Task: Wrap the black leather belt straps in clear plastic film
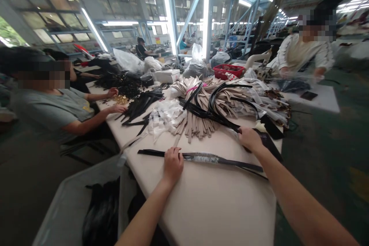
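Observation:
My left hand point(173, 164) lies closed around a flat bundle of black strips point(242, 163) on the pale table, with a clear plastic wrap round the bundle's middle. Farther right, my right hand point(250, 139) is closed on the near end of long black straps point(215, 115). These straps curve over a large heap of beige strips point(198, 125). White plastic wrapping point(165, 117) sits left of the heap.
The pale table point(219, 196) has a bin point(72, 192) with black material at its left. A person point(57, 107) handles small pieces at the left edge; another person point(307, 55) stands back right. A red basket point(228, 72) sits behind the heap.

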`<move>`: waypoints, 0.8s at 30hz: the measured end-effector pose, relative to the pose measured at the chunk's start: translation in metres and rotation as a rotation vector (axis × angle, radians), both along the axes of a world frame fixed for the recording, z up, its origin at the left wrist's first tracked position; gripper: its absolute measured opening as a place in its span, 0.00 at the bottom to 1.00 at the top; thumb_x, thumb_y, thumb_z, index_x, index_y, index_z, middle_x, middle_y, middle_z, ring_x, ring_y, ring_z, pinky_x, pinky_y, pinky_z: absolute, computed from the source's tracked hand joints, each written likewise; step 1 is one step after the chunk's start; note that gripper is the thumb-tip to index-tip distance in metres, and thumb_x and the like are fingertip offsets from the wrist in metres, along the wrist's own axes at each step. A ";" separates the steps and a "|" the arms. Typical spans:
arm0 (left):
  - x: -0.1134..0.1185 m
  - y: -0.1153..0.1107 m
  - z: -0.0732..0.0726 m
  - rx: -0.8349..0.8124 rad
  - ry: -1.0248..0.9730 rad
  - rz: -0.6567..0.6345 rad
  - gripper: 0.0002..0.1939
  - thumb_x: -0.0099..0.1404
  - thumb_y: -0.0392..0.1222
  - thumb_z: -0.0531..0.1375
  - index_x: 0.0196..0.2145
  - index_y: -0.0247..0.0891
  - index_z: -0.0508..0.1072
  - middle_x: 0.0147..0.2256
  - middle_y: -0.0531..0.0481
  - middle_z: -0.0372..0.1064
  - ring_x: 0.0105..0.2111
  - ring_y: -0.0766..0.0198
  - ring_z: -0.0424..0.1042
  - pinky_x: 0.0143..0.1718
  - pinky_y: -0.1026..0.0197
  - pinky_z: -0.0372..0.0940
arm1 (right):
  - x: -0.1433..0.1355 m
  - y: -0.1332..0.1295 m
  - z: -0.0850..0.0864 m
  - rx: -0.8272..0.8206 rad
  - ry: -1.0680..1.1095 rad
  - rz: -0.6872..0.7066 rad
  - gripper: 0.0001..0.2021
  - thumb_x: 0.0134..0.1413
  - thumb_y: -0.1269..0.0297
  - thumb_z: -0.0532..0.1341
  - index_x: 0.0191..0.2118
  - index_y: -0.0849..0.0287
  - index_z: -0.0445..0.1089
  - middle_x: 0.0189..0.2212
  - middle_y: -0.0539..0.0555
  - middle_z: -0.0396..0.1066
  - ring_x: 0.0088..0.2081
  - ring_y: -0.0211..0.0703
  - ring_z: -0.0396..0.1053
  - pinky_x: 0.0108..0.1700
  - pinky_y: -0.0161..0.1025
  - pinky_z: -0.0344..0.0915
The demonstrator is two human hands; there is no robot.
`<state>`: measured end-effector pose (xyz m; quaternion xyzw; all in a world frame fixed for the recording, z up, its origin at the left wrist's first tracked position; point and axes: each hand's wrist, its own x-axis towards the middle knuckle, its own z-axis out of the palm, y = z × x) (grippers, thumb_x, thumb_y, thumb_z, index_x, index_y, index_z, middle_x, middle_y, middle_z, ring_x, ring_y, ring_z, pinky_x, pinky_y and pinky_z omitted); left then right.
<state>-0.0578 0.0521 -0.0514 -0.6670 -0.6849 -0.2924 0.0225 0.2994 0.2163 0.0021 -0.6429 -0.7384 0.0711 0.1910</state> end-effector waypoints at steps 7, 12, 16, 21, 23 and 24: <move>0.000 0.000 -0.006 -0.007 -0.045 0.112 0.12 0.69 0.39 0.52 0.48 0.39 0.69 0.46 0.40 0.70 0.50 0.48 0.67 0.55 0.42 0.57 | -0.022 -0.090 0.019 -0.325 0.555 0.322 0.15 0.60 0.60 0.56 0.44 0.59 0.77 0.31 0.57 0.78 0.32 0.48 0.75 0.35 0.40 0.68; -0.021 0.020 0.002 0.001 -0.039 0.170 0.13 0.67 0.37 0.53 0.49 0.39 0.69 0.47 0.41 0.69 0.51 0.49 0.66 0.55 0.46 0.58 | -0.077 -0.203 -0.013 -0.215 0.759 0.453 0.12 0.58 0.63 0.61 0.47 0.53 0.76 0.35 0.56 0.77 0.34 0.48 0.75 0.40 0.43 0.72; -0.057 0.078 0.024 -0.085 0.005 0.271 0.15 0.67 0.37 0.53 0.50 0.37 0.70 0.50 0.38 0.69 0.53 0.47 0.64 0.57 0.47 0.56 | -0.105 -0.234 -0.046 0.166 0.715 0.439 0.10 0.58 0.68 0.61 0.44 0.52 0.74 0.38 0.59 0.72 0.40 0.51 0.73 0.43 0.47 0.72; -0.081 0.152 0.038 -0.183 -0.018 0.282 0.19 0.60 0.35 0.59 0.49 0.32 0.73 0.49 0.34 0.71 0.53 0.45 0.65 0.55 0.48 0.57 | -0.097 -0.228 -0.065 0.206 0.800 0.465 0.11 0.61 0.72 0.56 0.47 0.53 0.67 0.39 0.57 0.74 0.42 0.49 0.74 0.45 0.44 0.71; -0.084 0.166 0.038 -0.216 -0.049 0.292 0.14 0.58 0.34 0.60 0.42 0.30 0.75 0.44 0.32 0.73 0.51 0.44 0.67 0.54 0.48 0.58 | -0.092 -0.225 -0.070 0.170 0.798 0.398 0.10 0.63 0.70 0.56 0.48 0.53 0.66 0.35 0.54 0.74 0.37 0.47 0.75 0.41 0.41 0.71; -0.084 0.169 0.040 -0.226 -0.068 0.298 0.10 0.58 0.34 0.59 0.38 0.31 0.76 0.42 0.33 0.74 0.49 0.43 0.68 0.53 0.48 0.59 | -0.091 -0.224 -0.071 0.154 0.803 0.355 0.09 0.63 0.69 0.56 0.48 0.53 0.66 0.34 0.54 0.74 0.35 0.47 0.75 0.40 0.41 0.71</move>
